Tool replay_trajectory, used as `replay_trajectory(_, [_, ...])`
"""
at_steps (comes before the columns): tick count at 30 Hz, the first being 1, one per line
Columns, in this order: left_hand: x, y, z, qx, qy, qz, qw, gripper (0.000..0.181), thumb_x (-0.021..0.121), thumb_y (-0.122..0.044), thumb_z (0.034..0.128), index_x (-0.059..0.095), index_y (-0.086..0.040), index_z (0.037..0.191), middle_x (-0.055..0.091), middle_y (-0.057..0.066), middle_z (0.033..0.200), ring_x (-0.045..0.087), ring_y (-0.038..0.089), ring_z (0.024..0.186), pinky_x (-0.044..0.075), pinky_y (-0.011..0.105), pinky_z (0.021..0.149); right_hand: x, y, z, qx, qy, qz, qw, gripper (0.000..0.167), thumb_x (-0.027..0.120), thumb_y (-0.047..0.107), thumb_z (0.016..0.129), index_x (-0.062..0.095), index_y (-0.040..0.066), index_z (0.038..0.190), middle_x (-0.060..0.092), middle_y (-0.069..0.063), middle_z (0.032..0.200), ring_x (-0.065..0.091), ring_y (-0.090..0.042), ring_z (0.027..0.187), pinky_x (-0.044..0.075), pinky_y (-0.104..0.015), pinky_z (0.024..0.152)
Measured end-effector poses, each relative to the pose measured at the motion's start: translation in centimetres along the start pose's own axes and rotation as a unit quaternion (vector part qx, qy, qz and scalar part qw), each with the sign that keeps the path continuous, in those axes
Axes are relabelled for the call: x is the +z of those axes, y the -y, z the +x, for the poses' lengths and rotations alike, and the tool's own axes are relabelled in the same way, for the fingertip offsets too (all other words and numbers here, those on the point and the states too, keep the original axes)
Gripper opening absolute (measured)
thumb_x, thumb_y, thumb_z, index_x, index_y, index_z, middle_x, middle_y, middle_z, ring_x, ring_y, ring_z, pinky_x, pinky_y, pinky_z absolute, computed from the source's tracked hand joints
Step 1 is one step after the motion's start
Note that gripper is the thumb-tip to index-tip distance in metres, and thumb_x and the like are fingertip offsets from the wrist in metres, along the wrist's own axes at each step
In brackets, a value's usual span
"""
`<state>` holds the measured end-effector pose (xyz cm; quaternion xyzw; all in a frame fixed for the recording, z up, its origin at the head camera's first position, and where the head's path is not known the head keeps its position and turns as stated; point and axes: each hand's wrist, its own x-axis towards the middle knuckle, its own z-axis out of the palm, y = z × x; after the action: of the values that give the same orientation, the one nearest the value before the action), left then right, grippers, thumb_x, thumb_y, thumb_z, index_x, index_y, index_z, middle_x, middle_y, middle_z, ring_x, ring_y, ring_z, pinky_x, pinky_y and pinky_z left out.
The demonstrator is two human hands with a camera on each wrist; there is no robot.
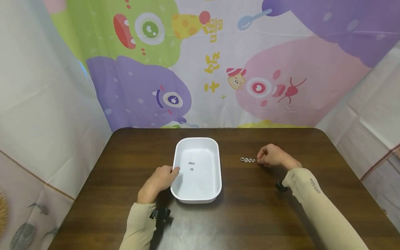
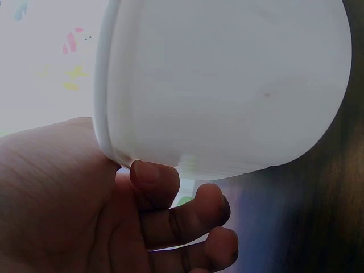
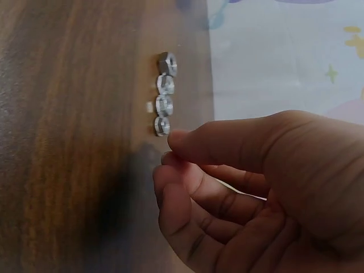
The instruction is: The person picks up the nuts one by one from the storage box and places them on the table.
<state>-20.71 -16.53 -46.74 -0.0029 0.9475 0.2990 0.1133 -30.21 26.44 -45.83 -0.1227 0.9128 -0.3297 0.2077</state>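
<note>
A white rectangular tray [image 1: 204, 180] sits on the table, with a few small metal nuts [image 1: 192, 169] on its floor. My left hand [image 1: 160, 180] grips its left rim, thumb over the edge and fingers against the outer wall [image 2: 227, 85]. To the tray's right, several silver hex nuts [image 1: 246, 160] lie in a short row, side by side; in the right wrist view the end nut [image 3: 168, 64] looks larger than the others. At the row's right end my right hand [image 1: 273, 155] pinches a tiny shiny nut [image 1: 258, 160] between thumb and fingertips, which mostly hide it.
The dark wooden table [image 1: 243, 222] has rounded far corners. A cartoon-printed curtain [image 1: 200, 104] hangs along its far edge, and pale cloth walls [image 1: 53, 86] stand at both sides. Each wrist wears a small black camera [image 1: 160, 213].
</note>
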Motion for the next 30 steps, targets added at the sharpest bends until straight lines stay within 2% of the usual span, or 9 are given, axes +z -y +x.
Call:
replay_trajectory(6, [0.1,0.0,-0.2,-0.002,0.006,-0.006,1.0000,0.044,0.045,-0.037,0.1059,0.072,-0.003,0.097,0.065,0.007,0.085,0.057,0.020,0.079,0.048,0.035,0.074,0.7,-0.3,-0.1,0.005,0.006,0.009,0.9999,0.010,0.065,0.003,0.095,0.066,-0.006,0.101,0.067,-0.012,0.084,0.062,-0.019,0.072,0.055,-0.032,0.067])
replay_trajectory(14, [0.3,-0.2,-0.4,0.005,0.006,-0.010,0.9999,0.044,0.045,-0.036,0.1061,0.071,-0.004,0.093,0.063,0.007,0.081,0.056,0.019,0.077,0.046,0.034,0.072,1.1,-1.2,0.0,0.017,-0.006,0.011,0.9998,0.011,0.066,0.006,0.097,0.067,-0.004,0.101,0.068,-0.012,0.086,0.064,-0.018,0.073,0.057,-0.033,0.067])
replay_trajectory(24, [0.0,0.0,-0.2,0.007,0.000,-0.001,1.0000,0.043,0.045,-0.035,0.1062,0.072,-0.004,0.094,0.067,0.008,0.087,0.058,0.019,0.079,0.049,0.036,0.075,1.4,-1.7,0.7,-0.008,-0.026,0.021,0.9994,0.013,0.067,0.006,0.096,0.069,-0.004,0.103,0.067,-0.009,0.080,0.059,-0.015,0.068,0.053,-0.031,0.065])
replay_trajectory(30, [-0.1,0.0,-0.1,0.004,0.006,-0.005,1.0000,0.043,0.044,-0.036,0.1062,0.071,-0.004,0.096,0.067,0.008,0.088,0.058,0.020,0.080,0.048,0.037,0.076,1.7,-1.9,0.6,-0.005,-0.033,0.038,0.9987,0.013,0.067,0.006,0.097,0.069,-0.005,0.103,0.068,-0.010,0.082,0.060,-0.016,0.070,0.054,-0.032,0.066])
